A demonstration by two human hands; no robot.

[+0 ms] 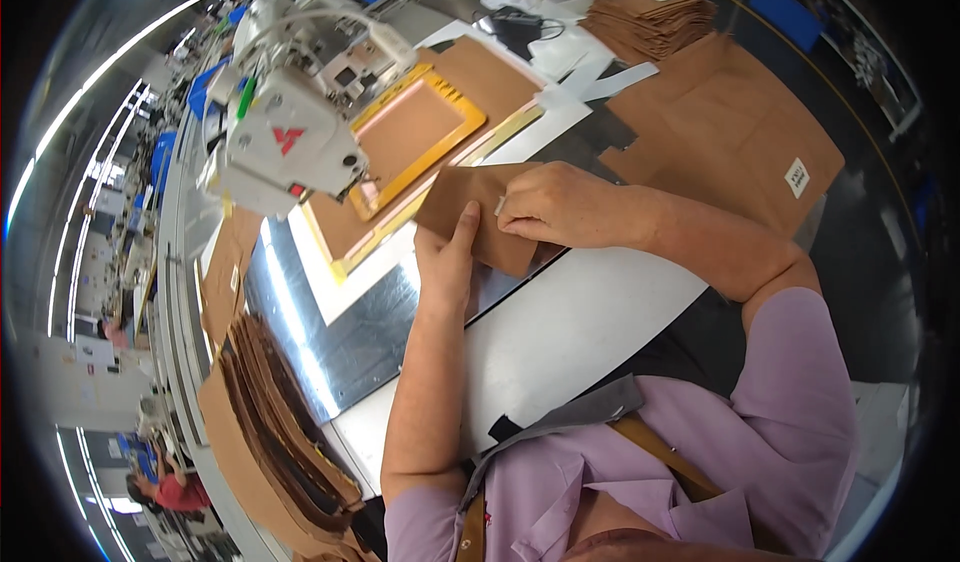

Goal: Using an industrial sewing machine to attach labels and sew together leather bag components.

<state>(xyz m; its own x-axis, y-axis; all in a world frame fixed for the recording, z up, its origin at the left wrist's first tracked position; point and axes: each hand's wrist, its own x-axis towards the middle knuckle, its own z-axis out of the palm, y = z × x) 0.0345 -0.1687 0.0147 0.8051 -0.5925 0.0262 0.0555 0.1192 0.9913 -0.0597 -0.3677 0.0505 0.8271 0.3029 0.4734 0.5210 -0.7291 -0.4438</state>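
Brown fabric piece (487, 232) is held up just to the near right of the yellow clamp frame (462, 98), my landmark here. The left hand (447, 260) grips its left part, thumb flat on top and fingers beneath. The right hand (560, 207) is curled, thumb and forefinger pinching a small pale strip (501, 205) at the piece; whether the strip is attached, I cannot tell.

The pinch takes in very little, so the strip could slip or tear if pulled unevenly. A loose left thumb might let the fabric skew or crease. The white sewing machine head (290, 142), just left of the frame, could catch a swinging edge. The brown stack (285, 432), left of the frame and nearer the person, leans and might slide if an elbow knocks it.

As for containers, a blue bin (785, 12) stands well beyond the frame, to its right; its contents cannot be made out.
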